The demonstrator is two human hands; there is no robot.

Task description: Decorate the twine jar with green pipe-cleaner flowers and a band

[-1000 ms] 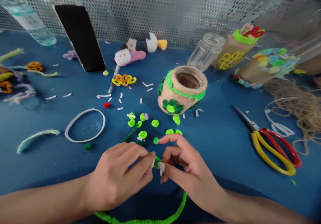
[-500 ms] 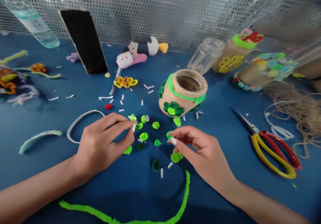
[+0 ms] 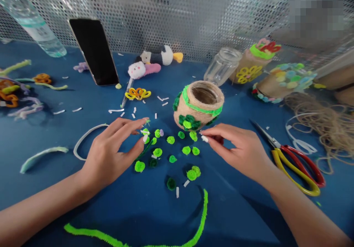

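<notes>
My left hand [image 3: 113,147] hovers over the left side of the small green curls, thumb and fingers apart; a green scrap sits at its index fingertip and a dark green strip lies below the fingers. To the right, my right hand [image 3: 235,143] has its thumb and index fingertips slightly apart with nothing visible between them. Several green curls [image 3: 170,140] are spread between the hands. Just behind them stands a twine-wrapped jar [image 3: 193,105] with a green band and dark green flowers. A long bright green pipe cleaner [image 3: 203,217] curves along the front.
Scissors [image 3: 298,169] lie at the right beside loose twine [image 3: 329,129]. Behind are a glass jar [image 3: 222,66] and decorated jars [image 3: 247,68]. A phone [image 3: 95,53], bottle [image 3: 41,29], plush toys [image 3: 143,69] and a white loop [image 3: 80,143] are at back and left.
My right hand has moved right and back, away from the curls, leaving a green curl near the jar. The fingers of my left hand have spread apart.
</notes>
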